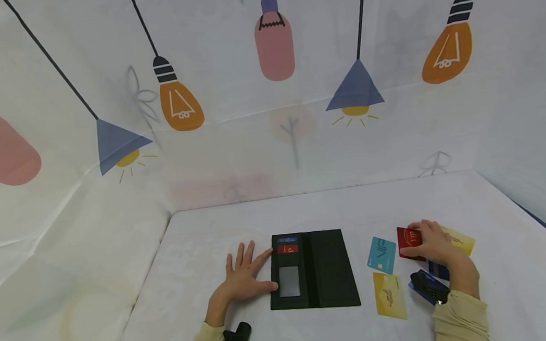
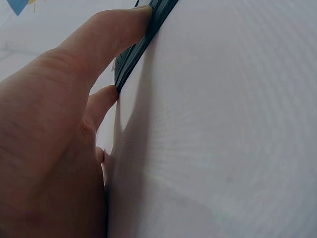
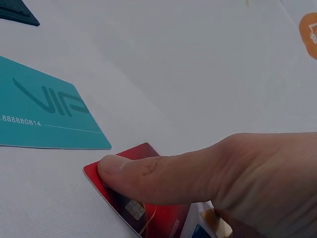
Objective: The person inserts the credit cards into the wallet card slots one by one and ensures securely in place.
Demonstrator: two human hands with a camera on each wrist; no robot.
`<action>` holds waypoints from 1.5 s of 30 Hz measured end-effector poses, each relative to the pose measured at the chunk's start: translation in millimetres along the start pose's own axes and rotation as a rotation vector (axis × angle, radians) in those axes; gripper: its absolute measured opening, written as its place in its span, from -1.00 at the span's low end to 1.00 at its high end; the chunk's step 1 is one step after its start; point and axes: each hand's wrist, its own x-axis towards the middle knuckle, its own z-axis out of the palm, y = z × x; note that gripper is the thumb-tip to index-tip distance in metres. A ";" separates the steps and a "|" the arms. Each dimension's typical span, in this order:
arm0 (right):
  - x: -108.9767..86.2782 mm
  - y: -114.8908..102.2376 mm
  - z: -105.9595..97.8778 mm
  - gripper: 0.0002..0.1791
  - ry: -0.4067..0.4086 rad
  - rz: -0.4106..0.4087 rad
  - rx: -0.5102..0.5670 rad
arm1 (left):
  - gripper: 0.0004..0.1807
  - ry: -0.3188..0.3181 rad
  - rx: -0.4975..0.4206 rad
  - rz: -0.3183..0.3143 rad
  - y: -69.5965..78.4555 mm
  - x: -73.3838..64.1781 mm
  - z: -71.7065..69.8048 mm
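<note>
Near right: sleeve; beyond, right hand, thumb on red card; whether grasping, cannot tell. Centre: wallet, unfolded; left hand, fingers spread, touching its left edge. Right of wallet: teal card, far; yellow card, near. Blue card, partly hidden by wrist camera.

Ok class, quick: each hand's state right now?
Left hand: open, touching the black card wallet.
Right hand: touching the red VIP card; grip unclear.

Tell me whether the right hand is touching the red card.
Touching. The right wrist view shows the right hand with its thumb laid across the red card.
</note>
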 end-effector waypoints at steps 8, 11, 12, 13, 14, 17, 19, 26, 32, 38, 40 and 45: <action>1.5 -4.7 -0.9 -0.06 -0.007 0.025 0.005 | -0.05 -0.003 0.007 -0.006 -1.0 0.0 0.9; 2.2 -6.4 -1.0 -0.06 -0.008 0.002 0.004 | -0.05 -0.002 0.003 -0.007 -0.6 -0.6 0.6; 2.6 -6.7 -0.9 -0.07 -0.008 -0.004 0.007 | -0.05 -0.002 0.001 -0.007 -0.4 -0.8 0.4; 2.9 -7.3 -0.8 -0.07 -0.007 -0.006 0.016 | -0.05 -0.002 0.000 -0.006 -0.1 -1.0 0.1; 3.2 -7.8 -0.6 -0.06 -0.008 -0.007 0.027 | -0.05 -0.001 0.000 -0.005 0.1 -1.1 -0.2; 4.3 -9.3 0.2 -0.07 -0.005 -0.006 0.067 | -0.06 0.000 0.001 -0.001 0.2 -1.1 -0.3; 4.7 -10.2 0.6 -0.09 0.003 -0.014 0.082 | -0.06 0.002 0.003 0.002 0.2 -1.0 -0.3; 3.4 -16.5 -3.3 -0.22 0.012 -0.016 0.081 | -0.07 0.014 -0.004 0.012 0.2 -1.2 0.2; 0.6 -22.4 -9.3 -0.39 0.039 0.027 0.073 | -0.07 0.015 -0.008 0.020 -1.0 -0.3 1.2; -0.7 -24.4 -10.5 -0.48 0.057 0.034 0.092 | -0.07 0.008 0.000 0.011 0.1 -1.1 0.1; -0.9 -25.0 -11.2 -0.49 0.064 0.024 0.091 | -0.07 0.006 0.001 0.008 0.8 -1.5 -0.2; -2.4 -27.3 -13.3 -0.51 0.084 0.016 0.099 | -0.07 0.014 -0.007 0.014 1.5 -1.9 -0.3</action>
